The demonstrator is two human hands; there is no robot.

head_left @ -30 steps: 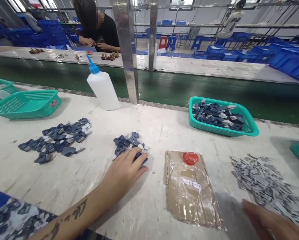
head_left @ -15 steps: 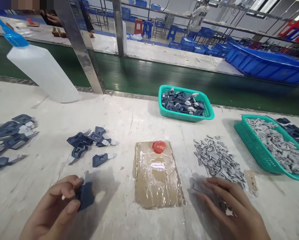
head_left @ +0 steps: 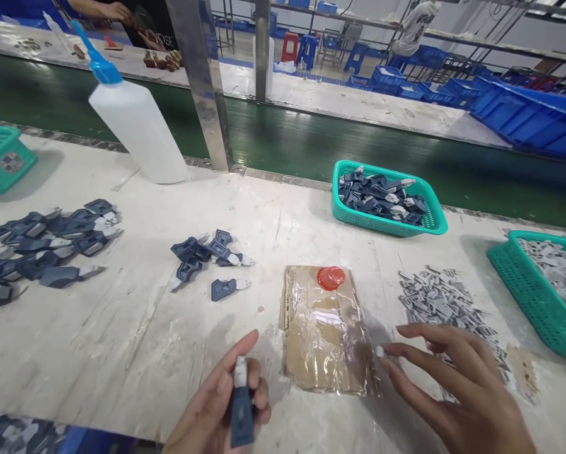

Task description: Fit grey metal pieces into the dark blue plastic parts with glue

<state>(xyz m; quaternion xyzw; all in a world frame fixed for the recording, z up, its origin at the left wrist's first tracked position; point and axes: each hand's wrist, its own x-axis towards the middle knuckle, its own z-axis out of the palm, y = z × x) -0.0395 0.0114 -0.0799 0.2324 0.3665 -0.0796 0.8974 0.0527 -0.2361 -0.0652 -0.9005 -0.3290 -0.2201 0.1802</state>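
Observation:
In my left hand point(head_left: 217, 403) is a dark blue plastic part point(head_left: 242, 413) with a light grey tip pointing away from me, the fingers wrapped round it. My right hand point(head_left: 457, 378) pinches a small light grey piece point(head_left: 380, 351) between thumb and fingertip, over the right edge of a film-wrapped cardboard pad point(head_left: 311, 353). On the pad's far end sits a glossy red blob point(head_left: 331, 277). Beyond the right hand is a heap of small grey pieces point(head_left: 434, 299). A few blue parts with grey tips point(head_left: 229, 289) lie left of the pad.
A green basket point(head_left: 389, 228) of blue parts stands at the back, another green basket point(head_left: 524, 309) of grey pieces at right. More blue parts point(head_left: 60, 243) lie at left, near a white squeeze bottle point(head_left: 141, 132). Behind runs a green belt point(head_left: 283, 135), with a metal post point(head_left: 200, 82).
The view has shifted left. My left hand has come nearer the pad and turned the blue part, so its grey tip shows. My right hand has moved from the grey heap toward the pad.

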